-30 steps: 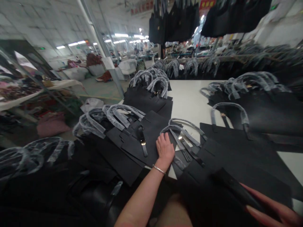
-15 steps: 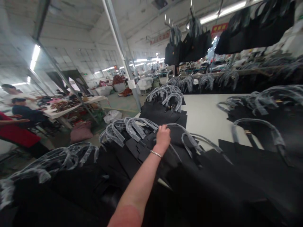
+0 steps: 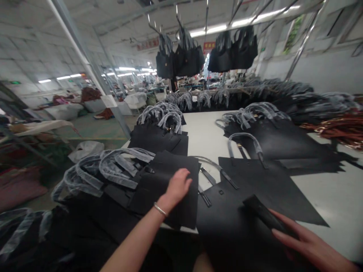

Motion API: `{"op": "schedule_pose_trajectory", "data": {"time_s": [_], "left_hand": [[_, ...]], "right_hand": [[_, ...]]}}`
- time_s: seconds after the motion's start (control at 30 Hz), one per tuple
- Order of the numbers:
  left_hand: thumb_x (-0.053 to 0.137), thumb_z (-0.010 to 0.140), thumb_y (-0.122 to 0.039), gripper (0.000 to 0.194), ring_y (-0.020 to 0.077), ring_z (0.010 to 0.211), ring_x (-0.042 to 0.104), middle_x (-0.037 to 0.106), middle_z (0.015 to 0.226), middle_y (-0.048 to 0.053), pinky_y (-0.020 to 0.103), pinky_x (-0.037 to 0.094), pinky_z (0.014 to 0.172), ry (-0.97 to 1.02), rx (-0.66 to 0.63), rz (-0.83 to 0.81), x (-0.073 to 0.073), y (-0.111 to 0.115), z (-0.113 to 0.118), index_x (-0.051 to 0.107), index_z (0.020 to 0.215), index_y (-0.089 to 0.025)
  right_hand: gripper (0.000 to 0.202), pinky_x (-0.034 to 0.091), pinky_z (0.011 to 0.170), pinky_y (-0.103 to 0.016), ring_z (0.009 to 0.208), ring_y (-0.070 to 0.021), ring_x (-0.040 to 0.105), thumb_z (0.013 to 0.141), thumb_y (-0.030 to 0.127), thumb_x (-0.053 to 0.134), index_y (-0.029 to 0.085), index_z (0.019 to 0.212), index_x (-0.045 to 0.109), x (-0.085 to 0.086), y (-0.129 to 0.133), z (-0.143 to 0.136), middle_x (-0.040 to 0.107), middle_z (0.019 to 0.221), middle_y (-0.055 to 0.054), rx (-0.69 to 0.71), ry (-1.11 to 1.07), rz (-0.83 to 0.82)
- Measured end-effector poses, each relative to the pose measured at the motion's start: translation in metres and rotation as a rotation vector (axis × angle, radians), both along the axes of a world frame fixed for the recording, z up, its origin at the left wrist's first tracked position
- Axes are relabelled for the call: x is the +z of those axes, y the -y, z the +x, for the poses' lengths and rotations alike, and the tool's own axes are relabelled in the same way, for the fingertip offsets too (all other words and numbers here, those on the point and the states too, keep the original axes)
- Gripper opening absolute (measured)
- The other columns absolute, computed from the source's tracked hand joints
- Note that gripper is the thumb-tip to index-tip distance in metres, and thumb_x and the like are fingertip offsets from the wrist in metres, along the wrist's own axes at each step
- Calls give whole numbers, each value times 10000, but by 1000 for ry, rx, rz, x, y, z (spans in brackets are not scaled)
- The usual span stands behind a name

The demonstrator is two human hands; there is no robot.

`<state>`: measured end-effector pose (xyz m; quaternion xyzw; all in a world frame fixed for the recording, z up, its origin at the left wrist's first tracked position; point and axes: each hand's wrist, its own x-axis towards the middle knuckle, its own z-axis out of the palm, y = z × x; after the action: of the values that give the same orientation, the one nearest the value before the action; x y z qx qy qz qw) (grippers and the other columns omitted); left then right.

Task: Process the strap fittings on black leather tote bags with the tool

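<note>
My left hand (image 3: 177, 186), a silver bangle at its wrist, is over a black bag panel (image 3: 161, 177) left of centre. Its fingers are loosely bent and nothing shows in them. My right hand (image 3: 307, 241), at the lower right, is closed around a stiff black strip (image 3: 265, 213), whose far end points up and left. Beneath the strip lies a large dark panel (image 3: 224, 223). Between the panels rests a thin bag handle (image 3: 211, 161) with dark ends. Farther back, a plastic-wrapped handle (image 3: 245, 136) stands up from another black panel (image 3: 263, 181).
Wrapped handles (image 3: 113, 166) on black pieces crowd the left side. More black stacks (image 3: 159, 136) lie farther along the white table (image 3: 204, 128). Brown straps (image 3: 343, 128) are at the right. Black bags (image 3: 185, 53) hang overhead, and a metal post (image 3: 85, 60) rises at the left.
The view has swung right. My left hand has let go of the wrapped handles and lies over a panel. My right hand has come into view with the black strip.
</note>
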<state>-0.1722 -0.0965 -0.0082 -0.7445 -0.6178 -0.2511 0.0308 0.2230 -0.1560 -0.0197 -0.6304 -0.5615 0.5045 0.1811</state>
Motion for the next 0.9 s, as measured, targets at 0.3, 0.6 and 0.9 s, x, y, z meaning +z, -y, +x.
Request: {"op": "schedule_pose_trajectory", "data": {"time_s": [0.3, 0.6, 0.9], "left_hand": [[551, 895, -336, 422, 271, 1298, 414, 489, 1380, 116, 424, 344, 1114, -2, -136, -121, -90, 38, 127, 535, 1272, -147], [525, 850, -558, 600, 353, 1364, 298, 388, 1460, 117, 618, 219, 1110, -70, -2, -149, -82, 34, 107, 492, 1349, -227], [527, 820, -618, 800, 325, 1387, 261, 288, 1497, 178, 482, 268, 1139, -98, -62, -236, -85, 22, 101, 404, 1392, -72]], "right_hand": [[689, 435, 422, -206, 474, -122, 555, 787, 452, 658, 207, 1380, 407, 29, -62, -19, 622, 736, 7, -35, -191, -185], [619, 401, 385, -200, 438, -102, 520, 837, 394, 610, 152, 1365, 397, 19, -112, -53, 599, 728, 20, 19, -225, 22], [784, 432, 475, -222, 521, -122, 548, 749, 507, 687, 170, 1399, 407, 41, -51, -19, 617, 760, 8, 45, -218, -44]]}}
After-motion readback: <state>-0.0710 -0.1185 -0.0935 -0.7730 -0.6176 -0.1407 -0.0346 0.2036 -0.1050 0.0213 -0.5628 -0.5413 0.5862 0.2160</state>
